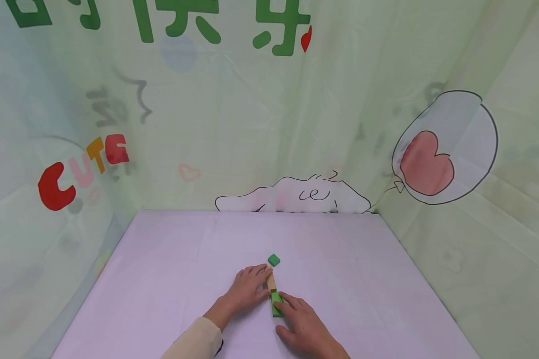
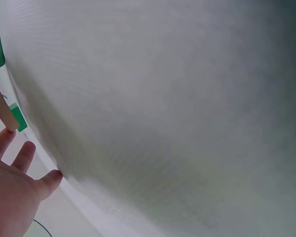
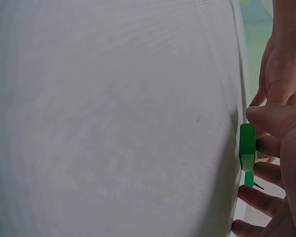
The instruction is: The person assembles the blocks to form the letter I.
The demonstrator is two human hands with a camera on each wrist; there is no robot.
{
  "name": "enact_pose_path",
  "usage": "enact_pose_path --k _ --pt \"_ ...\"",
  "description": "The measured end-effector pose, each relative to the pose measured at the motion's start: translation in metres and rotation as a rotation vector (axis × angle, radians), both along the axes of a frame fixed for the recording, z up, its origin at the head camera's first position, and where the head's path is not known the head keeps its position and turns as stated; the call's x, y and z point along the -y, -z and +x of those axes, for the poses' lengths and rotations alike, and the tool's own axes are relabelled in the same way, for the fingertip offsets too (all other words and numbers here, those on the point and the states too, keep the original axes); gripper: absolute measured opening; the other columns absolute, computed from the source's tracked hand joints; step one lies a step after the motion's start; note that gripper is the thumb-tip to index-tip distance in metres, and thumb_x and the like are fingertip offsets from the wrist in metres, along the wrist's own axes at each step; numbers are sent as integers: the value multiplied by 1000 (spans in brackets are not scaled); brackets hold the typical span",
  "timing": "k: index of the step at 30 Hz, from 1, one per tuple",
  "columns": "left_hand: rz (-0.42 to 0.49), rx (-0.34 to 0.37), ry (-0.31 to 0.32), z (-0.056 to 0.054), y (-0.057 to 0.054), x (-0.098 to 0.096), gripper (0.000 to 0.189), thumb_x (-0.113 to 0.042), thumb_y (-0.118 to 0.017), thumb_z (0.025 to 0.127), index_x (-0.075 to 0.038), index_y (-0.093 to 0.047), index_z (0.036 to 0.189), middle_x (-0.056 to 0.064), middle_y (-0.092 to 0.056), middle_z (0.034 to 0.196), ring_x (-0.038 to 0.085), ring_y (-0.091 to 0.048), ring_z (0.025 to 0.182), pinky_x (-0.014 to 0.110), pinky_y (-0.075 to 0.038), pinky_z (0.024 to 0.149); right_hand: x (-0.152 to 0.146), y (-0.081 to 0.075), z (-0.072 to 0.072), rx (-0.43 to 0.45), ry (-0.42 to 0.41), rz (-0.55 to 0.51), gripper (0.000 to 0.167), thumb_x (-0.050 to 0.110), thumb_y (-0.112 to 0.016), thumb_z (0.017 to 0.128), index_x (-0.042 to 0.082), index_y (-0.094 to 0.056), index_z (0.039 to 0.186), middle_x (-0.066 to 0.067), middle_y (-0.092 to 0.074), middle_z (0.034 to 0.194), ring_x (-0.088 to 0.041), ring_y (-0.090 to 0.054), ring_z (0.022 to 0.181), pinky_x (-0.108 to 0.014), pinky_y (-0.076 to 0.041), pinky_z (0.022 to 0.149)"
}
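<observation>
A plain wooden block [image 1: 271,282] and a green block [image 1: 276,304] lie end to end on the pale cloth. My left hand [image 1: 248,288] reaches over the wooden block from the left, its thumb by the near end and its fingertips at the far end. In the left wrist view a fingertip meets the end of the wooden block [image 2: 4,108]. From the right, my right hand [image 1: 306,319] touches the green block, one fingertip on its top and another at its far corner. Its thumb lies apart, just short of the near end.
A small green block [image 1: 274,260] sits just beyond the wooden one. The table [image 1: 175,259] has a pale cloth, with printed fabric [image 1: 260,124] hanging behind it and at both sides.
</observation>
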State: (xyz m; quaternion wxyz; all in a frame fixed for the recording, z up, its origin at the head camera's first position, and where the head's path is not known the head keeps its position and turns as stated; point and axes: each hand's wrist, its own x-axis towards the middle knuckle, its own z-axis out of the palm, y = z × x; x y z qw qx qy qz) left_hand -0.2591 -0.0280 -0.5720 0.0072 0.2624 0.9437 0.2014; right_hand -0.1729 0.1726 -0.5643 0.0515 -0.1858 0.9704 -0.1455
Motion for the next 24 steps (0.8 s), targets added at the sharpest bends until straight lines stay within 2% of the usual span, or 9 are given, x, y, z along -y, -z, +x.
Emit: enact_pose_path --k 6,17,24 --pt "13 11 4 -1 1 -2 60 -38 -66 101 -18 -50 154 7 -47 160 33 -47 143 59 -38 115 -2 0 0 10 2 -5 57 46 -72 92 22 -62 143 -7 -49 158 -32 -51 140 -56 -44 112" --pt "-4 -45 31 -1 -2 -7 59 -36 -70 99 -17 -52 152 7 -49 158 32 -48 141 57 -40 114 -2 -2 1 40 2 -23 58 47 -71 94 22 -60 145 -6 -48 159 -32 -49 142 -55 -43 114" --pt "-8 -43 37 -4 0 -9 59 -35 -69 100 -17 -51 153 6 -47 159 31 -47 142 57 -39 115 -2 -3 1 37 -1 -21 58 47 -71 93 22 -60 145 -7 -48 159 -32 -49 142 -54 -43 114"
